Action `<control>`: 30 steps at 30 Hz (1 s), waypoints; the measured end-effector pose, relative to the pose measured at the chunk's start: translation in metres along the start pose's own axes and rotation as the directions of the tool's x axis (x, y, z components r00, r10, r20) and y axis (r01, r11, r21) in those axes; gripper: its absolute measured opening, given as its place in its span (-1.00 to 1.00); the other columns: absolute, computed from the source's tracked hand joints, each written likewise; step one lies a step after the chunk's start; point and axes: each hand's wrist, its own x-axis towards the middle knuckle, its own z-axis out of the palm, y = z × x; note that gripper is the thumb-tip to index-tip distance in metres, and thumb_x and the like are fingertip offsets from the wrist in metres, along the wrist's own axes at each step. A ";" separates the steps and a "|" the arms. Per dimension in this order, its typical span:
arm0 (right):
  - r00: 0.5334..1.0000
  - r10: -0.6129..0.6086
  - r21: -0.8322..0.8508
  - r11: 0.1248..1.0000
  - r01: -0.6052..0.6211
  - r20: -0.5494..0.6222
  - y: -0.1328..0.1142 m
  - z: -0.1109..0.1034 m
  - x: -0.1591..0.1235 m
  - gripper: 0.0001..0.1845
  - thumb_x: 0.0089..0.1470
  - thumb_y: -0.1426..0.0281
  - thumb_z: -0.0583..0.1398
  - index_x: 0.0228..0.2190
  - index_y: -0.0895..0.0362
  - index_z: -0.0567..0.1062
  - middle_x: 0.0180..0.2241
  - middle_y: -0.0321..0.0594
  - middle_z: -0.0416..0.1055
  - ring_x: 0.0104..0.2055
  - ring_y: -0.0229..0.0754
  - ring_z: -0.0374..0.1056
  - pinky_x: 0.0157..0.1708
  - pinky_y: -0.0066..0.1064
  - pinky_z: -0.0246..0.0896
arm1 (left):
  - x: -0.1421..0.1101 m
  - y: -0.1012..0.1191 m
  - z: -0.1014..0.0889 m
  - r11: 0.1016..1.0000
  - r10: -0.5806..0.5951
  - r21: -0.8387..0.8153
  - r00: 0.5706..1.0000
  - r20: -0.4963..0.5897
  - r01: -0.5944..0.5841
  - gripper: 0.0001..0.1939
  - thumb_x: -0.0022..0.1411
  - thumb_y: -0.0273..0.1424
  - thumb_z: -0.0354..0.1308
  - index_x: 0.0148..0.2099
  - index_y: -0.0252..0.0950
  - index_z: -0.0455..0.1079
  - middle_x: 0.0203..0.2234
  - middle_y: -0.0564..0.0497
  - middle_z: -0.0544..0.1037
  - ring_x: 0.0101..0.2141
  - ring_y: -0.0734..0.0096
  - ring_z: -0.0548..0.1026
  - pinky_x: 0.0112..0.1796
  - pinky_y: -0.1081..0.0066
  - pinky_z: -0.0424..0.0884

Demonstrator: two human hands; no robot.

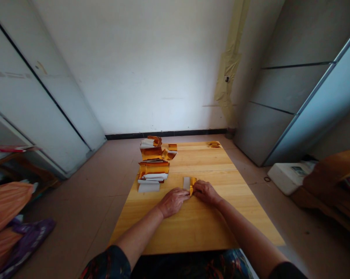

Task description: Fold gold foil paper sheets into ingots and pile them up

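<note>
A pale wall [151,66] rises far beyond the person's left hand [173,202] and right hand [206,192], and grey panelled doors [282,93] stand well off to the right hand's side. Under both hands I see the wooden table [221,228], its planks running crosswise. Well out past the left hand, low on the floor side, slumps an orange bag [9,209]; far out past the right hand sits a white box [288,178]. Ahead and to the left of the left hand lie 2 piles of gold and pale sheets: the nearer pile [154,167] shows white layers toward the person, the farther pile [150,152] sits behind it. Far ahead of the right hand, near the table's far edge, rests a loose gold piece [214,144]. Directly between the fingertips is a gold strip [192,182], beside a small grey card [187,183] just ahead of the left fingers. The left fingers lie extended, the right fingers curl against the strip; I cannot tell whether either hand pinches or only presses.
</note>
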 end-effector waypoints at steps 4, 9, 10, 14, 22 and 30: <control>0.996 0.091 -0.021 0.996 -0.091 0.011 -0.004 0.001 0.004 -0.93 0.01 0.48 0.16 -0.49 0.13 0.41 -0.43 -0.28 0.35 -0.37 -0.28 0.26 -0.35 -0.49 0.08 | -0.004 -0.004 0.005 1.000 -0.003 -0.025 1.000 -0.014 0.003 -0.62 0.23 -0.56 -0.12 0.00 -0.29 0.40 -0.03 -0.08 0.48 0.01 0.37 0.39 0.06 0.28 0.28; 0.989 0.149 -0.074 0.986 -0.146 0.026 -0.008 0.002 0.008 -0.93 0.02 0.46 0.16 -0.49 0.13 0.40 -0.41 -0.28 0.34 -0.36 -0.28 0.24 -0.35 -0.49 0.04 | -0.005 -0.004 0.010 0.998 -0.058 -0.032 0.997 -0.041 0.057 -0.60 0.18 -0.58 -0.10 0.00 -0.27 0.40 -0.03 -0.06 0.47 -0.01 0.38 0.39 0.05 0.30 0.30; 0.986 0.166 -0.088 0.983 -0.163 0.031 -0.009 0.002 0.008 -0.93 0.02 0.46 0.16 -0.49 0.13 0.41 -0.40 -0.28 0.34 -0.36 -0.28 0.24 -0.35 -0.49 0.03 | -0.005 -0.003 0.011 0.997 -0.074 -0.030 0.996 -0.044 0.073 -0.60 0.17 -0.58 -0.10 -0.01 -0.26 0.40 -0.03 -0.05 0.47 -0.02 0.38 0.39 0.04 0.31 0.31; 0.970 0.237 -0.136 0.964 -0.227 0.060 -0.013 0.001 0.010 -0.94 0.03 0.46 0.14 -0.47 0.14 0.41 -0.38 -0.27 0.33 -0.34 -0.29 0.24 -0.34 -0.50 0.01 | -0.004 0.002 0.012 0.992 -0.127 -0.014 0.991 -0.036 0.126 -0.62 0.16 -0.59 -0.08 -0.03 -0.25 0.38 -0.05 -0.03 0.47 -0.04 0.38 0.40 0.02 0.32 0.34; 0.952 0.298 -0.132 0.949 -0.288 0.067 -0.022 -0.003 0.012 -0.93 0.02 0.45 0.13 -0.47 0.14 0.42 -0.36 -0.26 0.35 -0.32 -0.29 0.26 -0.32 -0.51 0.01 | -0.002 0.011 0.008 0.983 -0.180 0.026 0.984 0.008 0.180 -0.65 0.13 -0.57 -0.02 -0.02 -0.23 0.30 -0.07 -0.03 0.44 -0.05 0.33 0.39 0.02 0.31 0.32; 0.949 0.310 -0.128 0.945 -0.301 0.059 -0.019 0.000 0.012 -0.93 0.01 0.44 0.14 -0.47 0.14 0.42 -0.36 -0.27 0.35 -0.33 -0.30 0.25 -0.33 -0.51 -0.01 | -0.004 0.010 0.015 0.979 -0.197 0.049 0.980 -0.006 0.197 -0.60 0.15 -0.49 0.04 0.06 -0.21 0.20 -0.05 -0.03 0.42 -0.04 0.30 0.38 0.02 0.26 0.31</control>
